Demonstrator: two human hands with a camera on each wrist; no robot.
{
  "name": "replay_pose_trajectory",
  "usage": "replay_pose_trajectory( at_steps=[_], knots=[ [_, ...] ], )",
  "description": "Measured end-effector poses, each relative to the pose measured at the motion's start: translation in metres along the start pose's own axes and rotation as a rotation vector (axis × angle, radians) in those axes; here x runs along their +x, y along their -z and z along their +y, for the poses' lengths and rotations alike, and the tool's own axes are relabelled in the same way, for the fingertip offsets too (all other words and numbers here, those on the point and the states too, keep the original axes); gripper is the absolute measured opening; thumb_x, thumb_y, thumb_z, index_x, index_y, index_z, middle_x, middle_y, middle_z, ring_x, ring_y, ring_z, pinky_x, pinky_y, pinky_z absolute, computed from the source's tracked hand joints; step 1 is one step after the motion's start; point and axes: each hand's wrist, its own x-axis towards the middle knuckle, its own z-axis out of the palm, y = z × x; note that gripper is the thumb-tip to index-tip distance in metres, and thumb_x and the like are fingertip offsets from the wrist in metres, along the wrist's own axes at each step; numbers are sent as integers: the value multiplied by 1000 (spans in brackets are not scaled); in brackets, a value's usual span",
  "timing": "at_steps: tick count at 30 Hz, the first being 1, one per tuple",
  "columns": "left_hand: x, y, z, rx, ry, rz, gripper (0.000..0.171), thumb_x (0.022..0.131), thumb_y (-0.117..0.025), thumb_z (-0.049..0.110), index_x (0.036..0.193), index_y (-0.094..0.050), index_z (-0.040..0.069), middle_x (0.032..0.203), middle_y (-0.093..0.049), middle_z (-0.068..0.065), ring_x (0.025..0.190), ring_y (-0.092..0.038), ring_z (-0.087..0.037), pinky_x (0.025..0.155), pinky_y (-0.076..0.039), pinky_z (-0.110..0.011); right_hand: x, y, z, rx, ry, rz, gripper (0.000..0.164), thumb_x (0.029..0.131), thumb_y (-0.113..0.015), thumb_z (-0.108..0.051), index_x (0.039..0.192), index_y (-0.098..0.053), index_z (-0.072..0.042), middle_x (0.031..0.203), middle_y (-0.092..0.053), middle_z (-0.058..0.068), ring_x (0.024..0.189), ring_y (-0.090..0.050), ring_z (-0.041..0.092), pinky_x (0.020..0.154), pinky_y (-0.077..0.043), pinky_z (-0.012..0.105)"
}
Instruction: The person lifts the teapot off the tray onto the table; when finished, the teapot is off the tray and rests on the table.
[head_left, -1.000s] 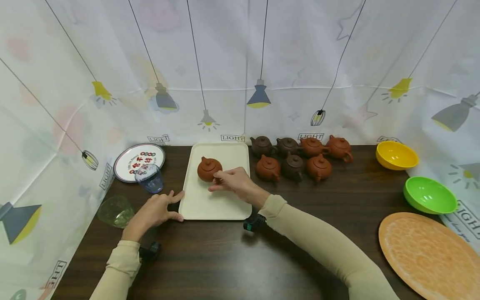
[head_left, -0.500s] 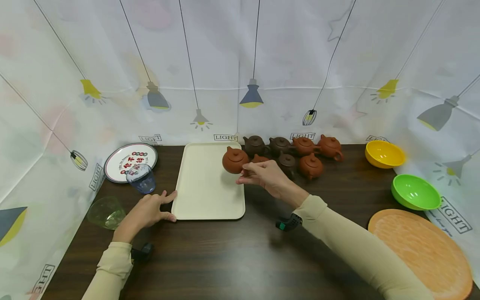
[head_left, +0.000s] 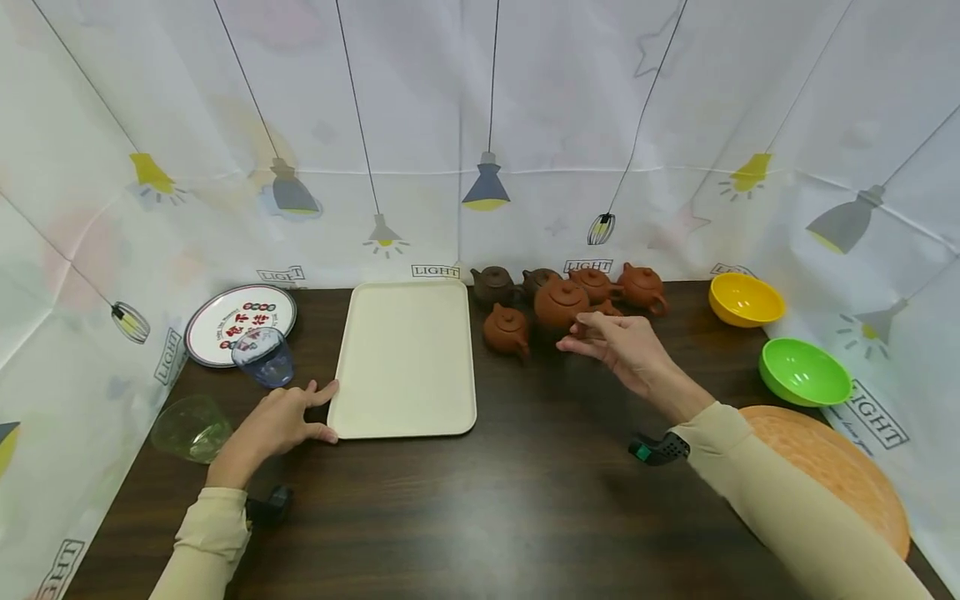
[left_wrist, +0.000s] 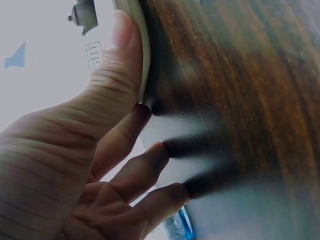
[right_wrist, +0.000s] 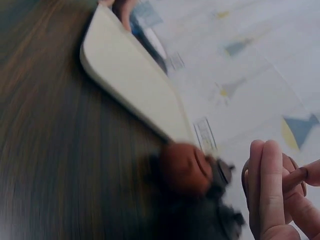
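Note:
In the head view, my right hand (head_left: 626,354) pinches the handle of a reddish-brown clay teapot (head_left: 561,300). The pot is over a cluster of small teapots, hiding some of them. The right wrist view shows the fingers round its handle (right_wrist: 296,179), with most of the pot covered. My left hand (head_left: 273,425) touches the front left corner of a cream tray (head_left: 405,358), thumb and forefinger extended. Seen from the left wrist, the thumb (left_wrist: 117,60) lies along the tray's rim and the other fingertips reach the table.
Around the held pot stand a red teapot (head_left: 506,329), a dark teapot (head_left: 492,286) and several others. At left are a printed plate (head_left: 202,333), a blue glass (head_left: 264,358) and a greenish glass (head_left: 191,429). Yellow bowl (head_left: 746,300), green bowl (head_left: 804,372) and round board (head_left: 847,475) lie right.
My right hand has lifted the reddish-brown teapot off the tray and carried it right to the other teapots. My left hand has stayed at the tray's corner. The head view has turned slightly right.

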Motion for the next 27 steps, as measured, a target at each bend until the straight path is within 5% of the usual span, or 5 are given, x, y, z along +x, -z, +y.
replay_pose_trajectory(
  at_steps=[5, 10, 13, 18, 27],
  knots=[
    [-2, -2, 3, -18, 17, -12, 92, 84, -86, 45, 159, -50, 6, 150, -51, -40, 64, -44, -19, 78, -50, -43, -16, 45, -4, 76, -1, 50, 35, 106, -70, -32, 121, -74, -1, 110, -74, 4, 100, -82, 14, 99, -57, 21],
    [-4, 0, 3, 2, 10, -3, 92, 83, -87, 46, 158, -52, 6, 148, -53, -40, 81, -67, -39, 82, -53, -47, -25, 86, 3, 171, -26, 122, 27, 104, -73, -28, 111, -80, -3, 107, -77, 0, 97, -83, 15, 87, -60, 18],
    [-4, 0, 3, 2, 16, -3, 93, 83, -86, 47, 159, -51, 7, 148, -53, -40, 83, -68, -41, 82, -53, -47, -26, 103, 10, 181, -39, 169, 25, 105, -72, -25, 103, -82, -2, 105, -77, 0, 96, -83, 16, 80, -60, 18],
    [-6, -3, 3, -22, 27, -11, 92, 84, -86, 46, 159, -50, 7, 149, -52, -40, 62, -46, -20, 76, -48, -41, -23, 122, 26, 180, -77, 212, 26, 106, -70, -22, 96, -81, 0, 103, -75, 1, 95, -83, 17, 83, -62, 23],
    [-2, -6, 6, -23, -2, -3, 90, 85, -85, 44, 159, -50, 6, 149, -52, -41, 59, -42, -16, 77, -49, -41, -21, 136, 48, 303, -93, 184, 17, 106, -68, -14, 102, -76, 0, 102, -73, 6, 99, -83, 23, 93, -62, 31]
  ],
)
